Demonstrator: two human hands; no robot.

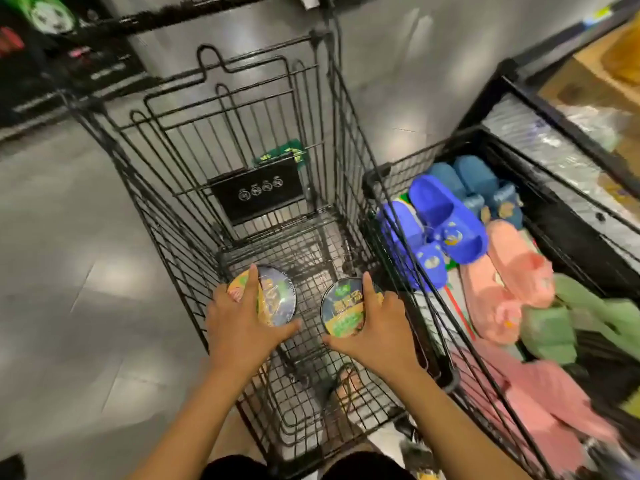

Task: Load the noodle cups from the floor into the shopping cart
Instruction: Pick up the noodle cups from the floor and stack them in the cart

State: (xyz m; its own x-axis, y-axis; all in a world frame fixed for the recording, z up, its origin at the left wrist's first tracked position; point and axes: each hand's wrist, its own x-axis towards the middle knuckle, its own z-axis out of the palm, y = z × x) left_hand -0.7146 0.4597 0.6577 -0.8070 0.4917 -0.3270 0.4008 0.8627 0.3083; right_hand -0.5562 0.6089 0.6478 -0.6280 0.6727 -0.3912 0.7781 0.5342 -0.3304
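Note:
A black wire shopping cart (194,216) fills the middle of the view, seen from above. Both of my arms reach down into its basket. My left hand (239,323) grips a round noodle cup (278,296) with a dark lid and yellow-green print, tilted toward me. My right hand (372,323) grips a second noodle cup (341,311) of the same kind, lid up. Both cups are low in the basket, close to the wire bottom; whether they touch it I cannot tell. No other cups show inside the cart.
A black wire bin (388,168) stands right against the cart's right side, filled with blue slippers (446,216), pink slippers (509,275) and green slippers (568,317). Grey tiled floor (69,271) lies to the left. Dark shelving (52,64) runs along the far left.

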